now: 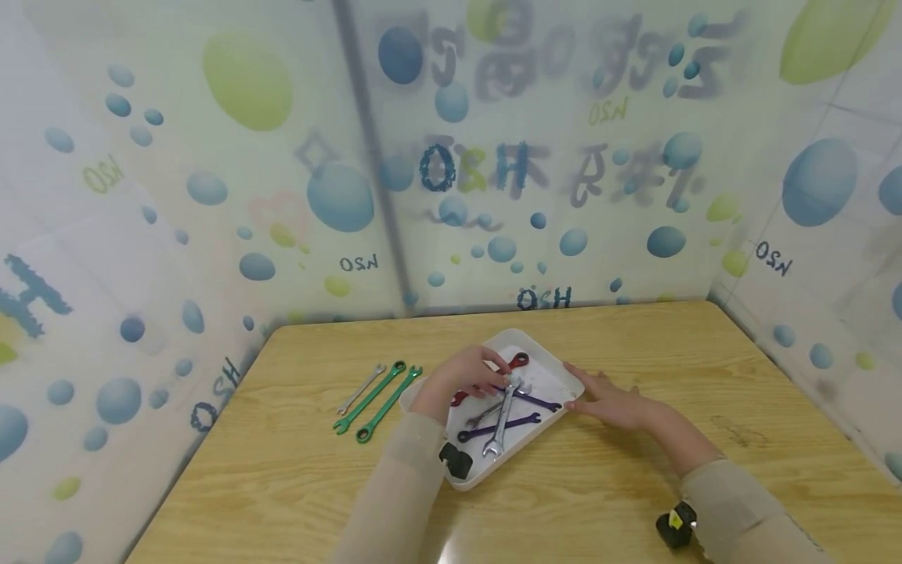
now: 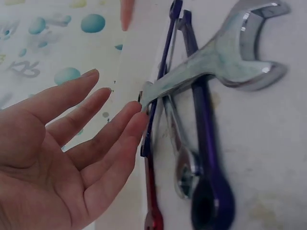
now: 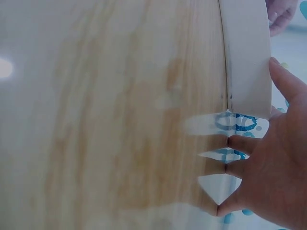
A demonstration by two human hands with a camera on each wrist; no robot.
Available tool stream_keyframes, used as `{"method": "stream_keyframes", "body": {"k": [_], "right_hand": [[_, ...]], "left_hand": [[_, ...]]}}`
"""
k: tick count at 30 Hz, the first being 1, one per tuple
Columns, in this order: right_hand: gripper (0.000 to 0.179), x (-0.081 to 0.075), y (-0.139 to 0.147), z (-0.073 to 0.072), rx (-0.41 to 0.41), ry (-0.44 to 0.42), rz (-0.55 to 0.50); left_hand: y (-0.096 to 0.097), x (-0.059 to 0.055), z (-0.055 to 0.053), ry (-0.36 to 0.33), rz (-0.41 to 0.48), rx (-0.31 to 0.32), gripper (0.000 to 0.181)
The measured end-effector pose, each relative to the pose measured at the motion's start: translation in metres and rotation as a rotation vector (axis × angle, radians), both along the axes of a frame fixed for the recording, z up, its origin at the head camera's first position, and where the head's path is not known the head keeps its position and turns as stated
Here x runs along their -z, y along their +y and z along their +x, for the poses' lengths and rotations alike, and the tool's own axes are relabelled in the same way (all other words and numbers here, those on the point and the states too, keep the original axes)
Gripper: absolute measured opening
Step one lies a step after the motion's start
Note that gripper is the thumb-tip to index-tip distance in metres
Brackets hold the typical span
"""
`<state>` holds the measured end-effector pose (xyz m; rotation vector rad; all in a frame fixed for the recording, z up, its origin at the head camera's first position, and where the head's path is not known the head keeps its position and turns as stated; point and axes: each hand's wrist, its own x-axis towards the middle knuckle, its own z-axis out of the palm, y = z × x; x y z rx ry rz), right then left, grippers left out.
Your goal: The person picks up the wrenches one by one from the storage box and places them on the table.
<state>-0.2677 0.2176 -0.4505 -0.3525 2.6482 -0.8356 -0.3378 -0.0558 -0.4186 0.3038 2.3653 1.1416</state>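
A white tray [image 1: 486, 475] holds several wrenches. My left hand [image 1: 470, 374] reaches over it, fingers loosely extended. In the left wrist view its fingertips [image 2: 136, 109] are right at the far end of a large silver wrench [image 2: 192, 72], which lies across two purple wrenches [image 1: 502, 428]. A smaller silver wrench [image 2: 180, 158] lies under these. Red wrench parts [image 1: 520, 360] show on both sides of the left hand, which hides what lies between. At the tray's right corner is my right hand [image 1: 615, 401], fingers spread and thumb against the tray wall [image 3: 249, 62].
Left of the tray, two green wrenches [image 1: 389, 403] and a small silver wrench [image 1: 361, 390] lie side by side on the wooden table [image 1: 282, 470]. A patterned curtain [image 1: 451, 258] rises behind the table and along both sides.
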Motion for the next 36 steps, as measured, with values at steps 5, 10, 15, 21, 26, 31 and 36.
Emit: {"method": "stream_keyframes", "body": {"k": [5, 10, 15, 21, 26, 31, 36], "right_hand": [[0.08, -0.002, 0.0, 0.002, 0.007, -0.005, -0.001], [0.08, -0.001, -0.001, 0.002, 0.007, -0.007, 0.002], [0.08, 0.0, 0.0, 0.002, 0.01, -0.005, 0.007], [0.08, -0.001, -0.001, 0.002, 0.005, -0.002, 0.003], [0.079, -0.001, -0.001, 0.002, 0.003, -0.008, 0.0], [0.079, -0.002, -0.001, 0.002, 0.005, -0.006, -0.006], [0.079, -0.001, -0.001, 0.001, -0.003, -0.003, -0.004]], "left_hand": [[0.001, 0.015, -0.002, 0.014, -0.026, 0.021, 0.014], [0.001, 0.026, -0.004, 0.071, -0.051, 0.04, 0.013], [0.001, 0.026, -0.003, 0.136, -0.127, 0.076, 0.016], [0.003, 0.024, 0.001, 0.184, -0.196, 0.181, 0.025], [0.004, 0.025, 0.003, 0.184, -0.191, 0.226, 0.03], [0.006, 0.028, 0.003, 0.194, -0.21, 0.235, 0.035], [0.006, 0.031, 0.001, 0.209, -0.222, 0.243, 0.037]]}}
